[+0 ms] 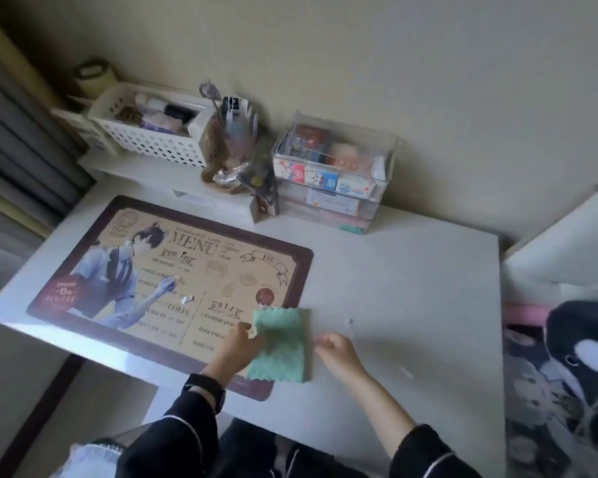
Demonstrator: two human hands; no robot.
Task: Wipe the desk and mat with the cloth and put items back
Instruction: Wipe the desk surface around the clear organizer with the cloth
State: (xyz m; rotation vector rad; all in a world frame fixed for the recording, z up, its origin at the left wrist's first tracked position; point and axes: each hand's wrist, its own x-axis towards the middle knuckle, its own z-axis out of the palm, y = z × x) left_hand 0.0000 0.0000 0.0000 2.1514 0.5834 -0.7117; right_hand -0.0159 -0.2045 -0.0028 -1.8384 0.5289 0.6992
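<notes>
The person wears dark clothes. The left sleeve (173, 439) is black, with a thin white line running along it. The right sleeve (425, 453) looks the same and ends near the elbow. A black watch band (204, 388) goes round the wrist behind the left hand (237, 346). The dark trousers (256, 450) have thin white lines too.

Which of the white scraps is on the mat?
The scrap left of the cloth, on the mat. The other two lie on bare desk, right of the cloth.
</notes>
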